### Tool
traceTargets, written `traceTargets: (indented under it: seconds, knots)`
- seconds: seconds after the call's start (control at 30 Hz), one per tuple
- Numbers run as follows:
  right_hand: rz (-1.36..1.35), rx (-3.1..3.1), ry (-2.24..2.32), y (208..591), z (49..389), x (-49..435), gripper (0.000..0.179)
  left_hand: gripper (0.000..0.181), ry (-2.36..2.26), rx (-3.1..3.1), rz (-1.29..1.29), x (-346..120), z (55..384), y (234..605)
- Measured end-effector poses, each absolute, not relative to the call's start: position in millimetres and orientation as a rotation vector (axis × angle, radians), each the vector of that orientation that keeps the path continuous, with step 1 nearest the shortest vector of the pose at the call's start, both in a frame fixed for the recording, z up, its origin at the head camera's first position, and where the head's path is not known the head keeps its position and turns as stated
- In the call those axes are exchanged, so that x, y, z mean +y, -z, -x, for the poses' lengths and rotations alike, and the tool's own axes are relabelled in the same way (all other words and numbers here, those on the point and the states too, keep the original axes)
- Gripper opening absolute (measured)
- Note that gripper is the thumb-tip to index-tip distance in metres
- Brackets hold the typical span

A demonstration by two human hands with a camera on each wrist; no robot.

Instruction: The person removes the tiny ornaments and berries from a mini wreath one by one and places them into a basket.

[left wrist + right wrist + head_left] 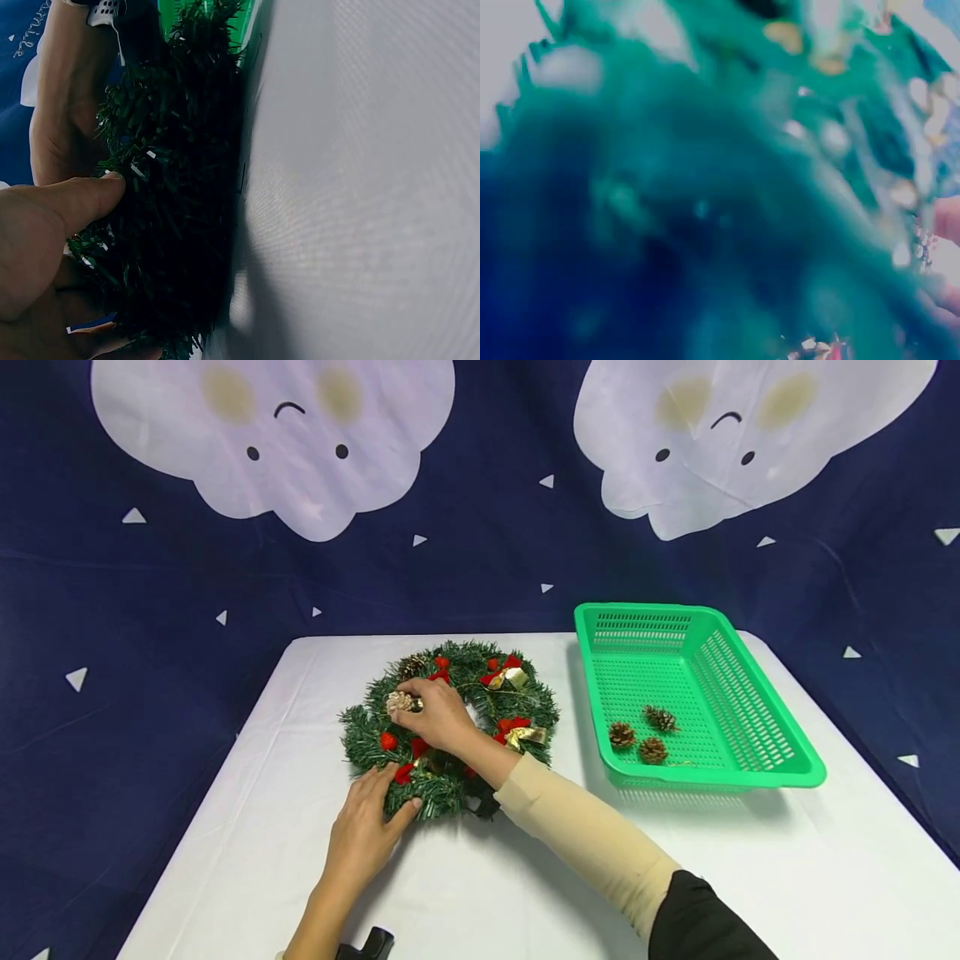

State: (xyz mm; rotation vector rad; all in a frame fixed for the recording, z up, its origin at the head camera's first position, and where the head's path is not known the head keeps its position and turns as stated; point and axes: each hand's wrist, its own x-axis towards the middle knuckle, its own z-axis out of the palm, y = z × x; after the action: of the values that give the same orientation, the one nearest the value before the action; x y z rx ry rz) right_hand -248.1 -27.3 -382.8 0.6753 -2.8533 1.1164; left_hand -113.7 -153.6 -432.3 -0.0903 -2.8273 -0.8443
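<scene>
A green tinsel wreath with red bows, gold ribbons and red berries lies on the white table. My right hand reaches over its left part and pinches a pale-tipped pine cone between thumb and fingers. At the wreath's near left edge rests my left hand, thumb apart from the fingers. In the left wrist view, the thumb touches the dark wreath from the side. Mostly blurred greenery fills the right wrist view, with fingertips at its right edge.
To the right stands a green plastic basket with slotted sides, holding several items, among them brown pine cones. Another brown pine cone sits on the wreath's upper left. Behind the table hangs a dark blue cloth with clouds.
</scene>
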Motion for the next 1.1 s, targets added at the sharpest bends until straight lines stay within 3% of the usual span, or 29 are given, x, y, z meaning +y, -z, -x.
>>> traceTargets:
  seconds: [1.1]
  knots:
    - [-0.554, -2.722, -1.381, 360, 224, 50, 0.049, 0.065, 0.846, -2.819, 0.072, -152, 114, 434]
